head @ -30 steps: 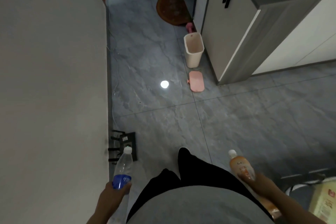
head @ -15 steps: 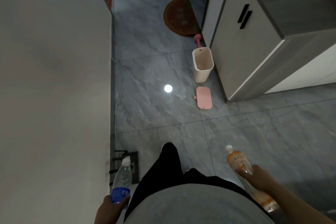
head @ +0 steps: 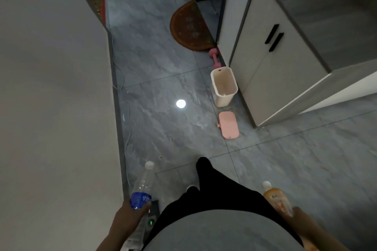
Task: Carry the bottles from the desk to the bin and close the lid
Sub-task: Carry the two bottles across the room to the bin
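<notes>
My left hand (head: pixel 127 219) grips a clear water bottle (head: pixel 142 186) with a blue label and white cap, held low at the bottom left. An orange drink bottle (head: pixel 275 197) with a white cap is in my right hand (head: pixel 299 220) at the bottom right. Ahead on the floor stands the cream bin (head: pixel 224 87), open and empty-looking, against a cabinet. Its pink lid (head: pixel 228 124) lies flat on the tiles just in front of it.
A white wall (head: pixel 51 108) runs along the left with a thin cable at its base. The grey cabinet (head: pixel 281 67) with black handles stands on the right. A pink dumbbell (head: pixel 214 58) and a brown semicircular mat (head: pixel 190 26) lie beyond the bin. My legs (head: pixel 208 179) step forward on grey tiles.
I have walked forward: the bin and lid are nearer and lower in view. The router-like device on the floor has slid under my left hand. Both hands keep their bottles.
</notes>
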